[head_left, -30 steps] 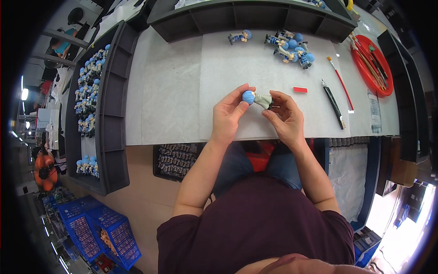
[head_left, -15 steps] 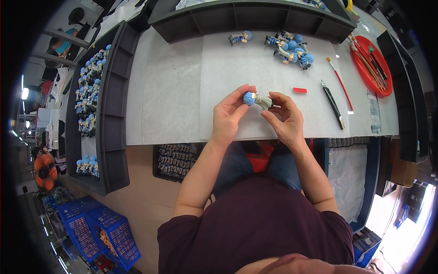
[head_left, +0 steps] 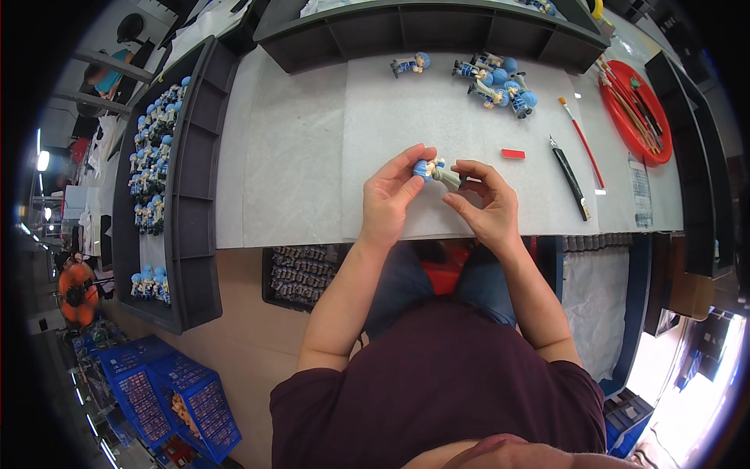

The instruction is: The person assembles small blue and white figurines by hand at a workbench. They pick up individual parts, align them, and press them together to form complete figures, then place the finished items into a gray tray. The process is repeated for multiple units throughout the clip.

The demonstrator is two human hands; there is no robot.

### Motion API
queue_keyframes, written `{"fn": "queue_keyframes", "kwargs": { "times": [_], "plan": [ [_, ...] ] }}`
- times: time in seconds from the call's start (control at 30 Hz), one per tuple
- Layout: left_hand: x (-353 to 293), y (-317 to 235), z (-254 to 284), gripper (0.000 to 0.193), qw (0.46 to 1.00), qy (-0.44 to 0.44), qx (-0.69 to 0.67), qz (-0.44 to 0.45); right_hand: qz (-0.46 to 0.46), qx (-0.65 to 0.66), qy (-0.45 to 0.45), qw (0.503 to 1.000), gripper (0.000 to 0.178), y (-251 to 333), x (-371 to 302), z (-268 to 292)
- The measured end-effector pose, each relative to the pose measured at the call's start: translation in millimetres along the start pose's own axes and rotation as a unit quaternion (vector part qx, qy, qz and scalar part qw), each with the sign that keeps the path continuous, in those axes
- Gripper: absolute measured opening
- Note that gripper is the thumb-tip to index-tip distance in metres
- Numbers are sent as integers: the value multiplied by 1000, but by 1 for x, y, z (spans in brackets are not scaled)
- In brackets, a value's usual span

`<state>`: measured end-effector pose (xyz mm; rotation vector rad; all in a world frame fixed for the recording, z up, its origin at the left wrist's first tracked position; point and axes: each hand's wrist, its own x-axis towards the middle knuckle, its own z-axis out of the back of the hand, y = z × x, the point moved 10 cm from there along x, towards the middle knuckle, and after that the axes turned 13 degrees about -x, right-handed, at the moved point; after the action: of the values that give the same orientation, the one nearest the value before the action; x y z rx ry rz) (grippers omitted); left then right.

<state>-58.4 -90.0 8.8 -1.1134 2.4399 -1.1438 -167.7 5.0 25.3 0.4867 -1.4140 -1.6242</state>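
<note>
Where your fingers close over it at the middle of the frame, the blue-haired figurine [head_left: 447, 178] is only partly readable: it lies tilted above the pale worktop [head_left: 297, 156], head to the left, grey-green lower body to the right. Your left hand [head_left: 383, 203] pinches the head between thumb and fingers, covering part of the hair; facial detail too small to make out. Your right hand [head_left: 494, 213] curls around the foot end, thumb apart from fingers; feet partly masked, and whether you grip or merely touch there, cannot tell.

Upper right of centre: a cluster of figurines [head_left: 508, 86] overlaps itself, count uncertain. The upper grey tray [head_left: 437, 31] is cut by the top edge, contents mostly out of view. Far left, figures in the left grey tray [head_left: 194, 195] mask one another. Below the worktop, a dark tray [head_left: 301, 273] is partly hidden by its edge and your left forearm. Lower left, contents of the blue crates [head_left: 207, 406] blur behind mesh.
</note>
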Motion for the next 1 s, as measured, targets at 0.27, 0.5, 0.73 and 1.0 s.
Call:
{"fn": "queue_keyframes", "kwargs": {
  "times": [0.27, 0.5, 0.73, 1.0],
  "plan": [
    [0, -3, -2, 42, 1000, 9, 15, -6, -1, 2, -2, 1000, 42, -3, -1, 0],
    [-1, -3, -3, 47, 1000, 9, -11, 2, 0, 1, -3, 1000, 42, -1, -1, 1],
    [-1, -4, -5, 50, 1000, 12, -7, 0, 11, -14, -2, 1000, 40, 0, 0, 1],
    [-2, -4, -9, 48, 999, 29, 26, -1, 8, -22, 25, 999, 38, -3, -1, -3]
  ]
}}
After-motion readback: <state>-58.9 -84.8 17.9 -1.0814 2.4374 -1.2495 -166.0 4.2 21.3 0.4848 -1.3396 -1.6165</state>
